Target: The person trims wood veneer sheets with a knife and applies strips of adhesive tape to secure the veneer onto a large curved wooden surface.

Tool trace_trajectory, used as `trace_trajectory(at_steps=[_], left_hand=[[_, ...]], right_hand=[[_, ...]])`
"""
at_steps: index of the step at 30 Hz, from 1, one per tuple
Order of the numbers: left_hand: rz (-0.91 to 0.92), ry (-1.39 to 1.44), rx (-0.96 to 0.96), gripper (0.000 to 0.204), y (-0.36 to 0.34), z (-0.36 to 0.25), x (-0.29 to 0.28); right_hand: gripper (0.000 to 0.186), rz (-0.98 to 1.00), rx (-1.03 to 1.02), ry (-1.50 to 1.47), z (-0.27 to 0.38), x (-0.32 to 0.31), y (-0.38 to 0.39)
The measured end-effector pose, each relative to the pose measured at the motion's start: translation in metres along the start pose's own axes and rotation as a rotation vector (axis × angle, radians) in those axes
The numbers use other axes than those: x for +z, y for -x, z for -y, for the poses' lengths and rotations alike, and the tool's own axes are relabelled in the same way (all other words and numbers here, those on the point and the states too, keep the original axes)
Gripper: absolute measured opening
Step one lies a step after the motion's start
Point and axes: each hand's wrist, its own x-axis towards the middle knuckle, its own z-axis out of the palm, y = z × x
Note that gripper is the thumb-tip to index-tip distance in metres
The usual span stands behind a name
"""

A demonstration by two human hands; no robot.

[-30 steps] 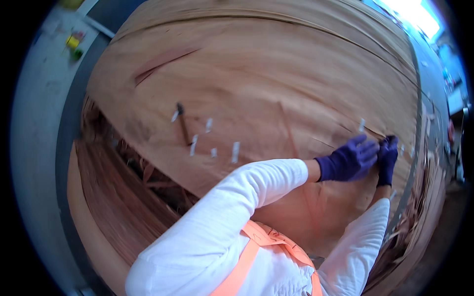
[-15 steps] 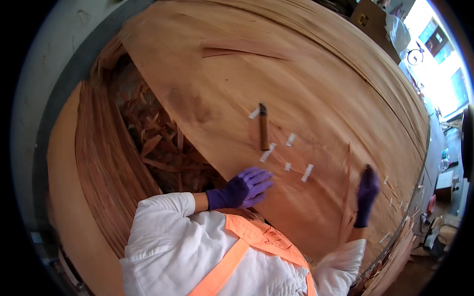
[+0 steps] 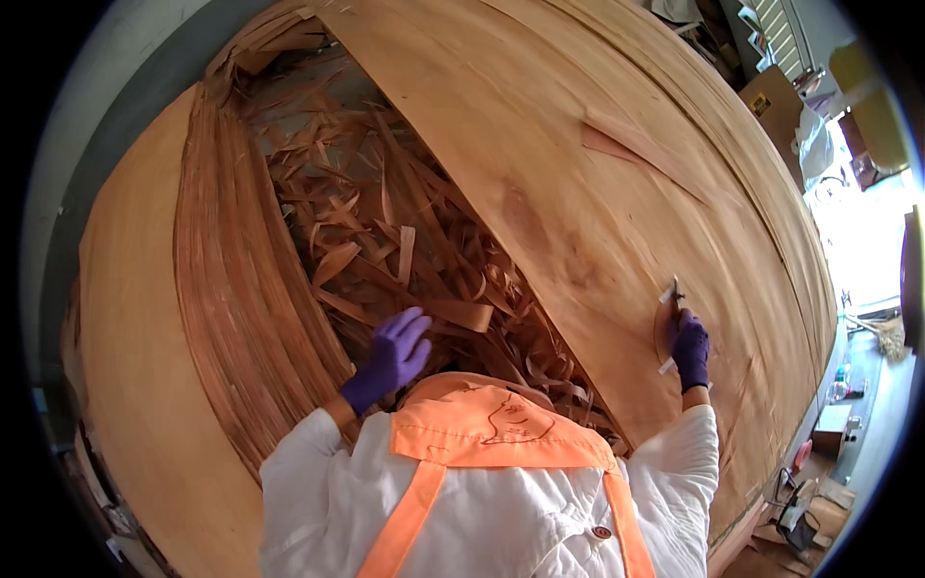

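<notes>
My right hand [image 3: 691, 353], in a purple glove, is closed around a short knife-like tool with a dark tip [image 3: 677, 287]. Its handle is mostly hidden by my fingers. Beneath it lies a broad sheet of thin wood veneer [image 3: 540, 106], with a darker patch [image 3: 663, 329] and small white tape pieces [image 3: 667, 366] beside my hand. My left hand [image 3: 388, 358], also in a purple glove, hovers with its fingers apart at the near part of a gap full of curled veneer scraps [image 3: 385, 246]. Nothing shows in it.
To the left stands a layered stack of reddish-brown veneer strips [image 3: 226, 260], beside a pale veneer sheet [image 3: 120, 318]. A loose veneer strip [image 3: 641, 154] lies on the far part of the broad sheet. Cardboard boxes [image 3: 771, 106] and a broom [image 3: 888, 339] are at the right.
My right hand has reached the tool on the sheet and closed on it. My left hand has left the sheet's edge and moved left to the scraps. The view has turned leftward.
</notes>
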Motion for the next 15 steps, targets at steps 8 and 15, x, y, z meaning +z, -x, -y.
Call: trace_trajectory(at_steps=[8,15], left_hand=[[-0.094,0.137,-0.303,0.028,0.043,0.051,-0.051],[-0.036,0.025,-0.231,0.028,0.002,0.089,-0.079]], right_hand=[[0.025,0.127,0.431,-1.189,0.003,-0.016,-0.024],[0.024,-0.047,0.278,-1.570,0.142,-0.069,-0.085]])
